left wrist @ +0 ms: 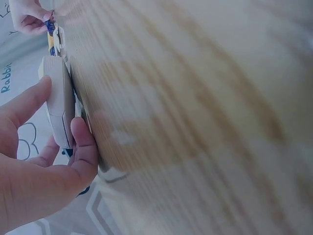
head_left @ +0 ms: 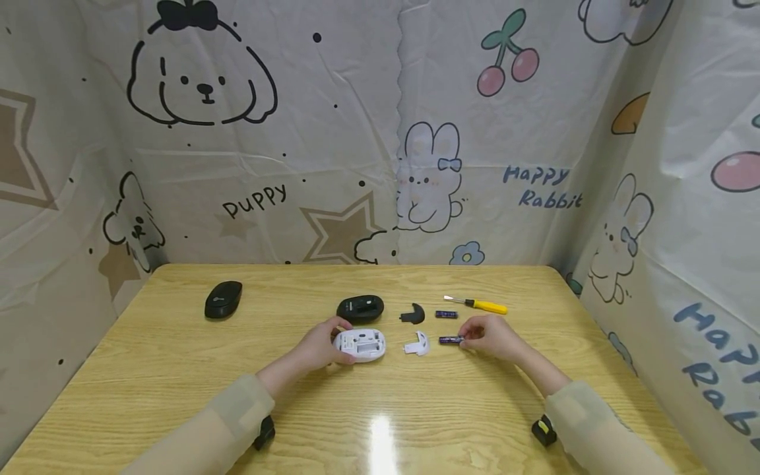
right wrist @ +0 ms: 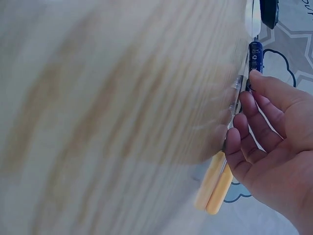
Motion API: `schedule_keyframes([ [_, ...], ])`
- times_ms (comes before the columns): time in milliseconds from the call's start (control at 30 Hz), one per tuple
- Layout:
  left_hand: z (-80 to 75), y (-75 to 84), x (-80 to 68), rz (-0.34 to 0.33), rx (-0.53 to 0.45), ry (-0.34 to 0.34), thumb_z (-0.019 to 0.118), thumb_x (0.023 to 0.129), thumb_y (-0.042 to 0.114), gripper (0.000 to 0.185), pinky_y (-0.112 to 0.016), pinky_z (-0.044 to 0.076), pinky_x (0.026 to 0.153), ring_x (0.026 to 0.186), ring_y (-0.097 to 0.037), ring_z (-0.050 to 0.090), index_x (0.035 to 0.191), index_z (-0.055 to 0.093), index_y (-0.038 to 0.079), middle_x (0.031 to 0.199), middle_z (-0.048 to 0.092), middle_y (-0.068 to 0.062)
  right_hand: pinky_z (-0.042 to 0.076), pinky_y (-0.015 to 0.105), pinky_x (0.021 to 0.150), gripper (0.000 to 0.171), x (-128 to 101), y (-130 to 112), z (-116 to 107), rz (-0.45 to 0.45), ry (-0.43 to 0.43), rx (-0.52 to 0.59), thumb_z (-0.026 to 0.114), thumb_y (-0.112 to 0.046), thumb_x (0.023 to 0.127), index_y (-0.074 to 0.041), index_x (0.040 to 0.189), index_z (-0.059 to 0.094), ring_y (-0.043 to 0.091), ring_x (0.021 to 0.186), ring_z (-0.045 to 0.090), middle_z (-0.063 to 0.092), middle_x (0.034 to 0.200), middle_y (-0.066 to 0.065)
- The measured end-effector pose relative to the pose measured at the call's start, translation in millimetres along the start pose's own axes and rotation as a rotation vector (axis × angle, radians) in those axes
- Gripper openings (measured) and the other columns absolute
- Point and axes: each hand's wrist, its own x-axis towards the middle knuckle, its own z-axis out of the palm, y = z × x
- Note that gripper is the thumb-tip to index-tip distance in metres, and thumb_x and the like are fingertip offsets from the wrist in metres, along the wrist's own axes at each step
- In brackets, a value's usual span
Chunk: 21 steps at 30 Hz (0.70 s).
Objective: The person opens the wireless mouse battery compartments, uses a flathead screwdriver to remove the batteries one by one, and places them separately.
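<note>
My left hand (head_left: 320,344) grips a white computer mouse (head_left: 363,344) by its left end. The mouse lies underside up, its battery slot uncovered. In the left wrist view, the thumb and fingers lie on opposite sides of the mouse (left wrist: 59,103). To the right, my right hand (head_left: 491,338) pinches a dark blue battery (head_left: 450,340) between thumb and fingertips. The right wrist view shows that battery (right wrist: 255,58) sticking out past the thumb. Between the hands lies a white battery cover (head_left: 418,344). A second battery (head_left: 446,315) lies just behind the held one.
A black mouse (head_left: 360,308), underside up, lies behind the white one, with a black cover (head_left: 412,314) to its right. A yellow-handled screwdriver (head_left: 489,307) is at the back right. Another black mouse (head_left: 223,300) sits far left. Printed curtains (head_left: 332,132) hang behind the wooden table (head_left: 178,409).
</note>
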Motion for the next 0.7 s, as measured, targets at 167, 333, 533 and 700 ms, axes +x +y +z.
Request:
schedule_keyframes([
  [167,-1.0,1.6,0.6,-0.004,0.030,-0.005,0.084,0.068,0.015,0.060,-0.044,0.046,0.092,0.099,-0.022,0.054,0.120,0.055,0.015,0.111,0.058,-0.008,0.047,0.021,0.062,0.012,1.4,1.1,0.4,-0.007,-0.016,-0.022,0.076,-0.011,0.078,-0.010,0.087,0.068,0.012,0.071,0.053,0.061,0.077,-0.003],
  [333,-0.3,2.5,1.1,0.005,0.070,-0.009,0.084,0.068,0.016,0.060,-0.041,0.046,0.090,0.095,-0.020,0.054,0.120,0.055,0.014,0.107,0.059,-0.007,0.049,0.021,0.063,0.012,1.6,1.3,1.4,-0.030,-0.027,-0.027,0.076,-0.010,0.078,-0.008,0.087,0.068,0.010,0.071,0.055,0.063,0.079,-0.002],
  [533,-1.4,2.3,1.1,0.031,0.095,-0.009,0.085,0.068,0.017,0.061,-0.041,0.047,0.087,0.093,-0.019,0.054,0.121,0.055,0.012,0.105,0.059,-0.006,0.049,0.020,0.063,0.013,3.1,0.7,1.5,-0.027,-0.029,-0.027,0.076,-0.009,0.077,-0.009,0.088,0.068,0.009,0.072,0.055,0.063,0.081,-0.002],
  [700,-2.8,3.5,-0.4,0.038,0.111,-0.013,0.085,0.068,0.016,0.062,-0.042,0.047,0.088,0.093,-0.019,0.054,0.123,0.055,0.011,0.104,0.059,-0.006,0.050,0.021,0.064,0.015,1.8,0.5,0.2,-0.040,-0.029,-0.023,0.077,-0.009,0.077,-0.009,0.089,0.068,0.009,0.074,0.056,0.063,0.082,-0.002],
])
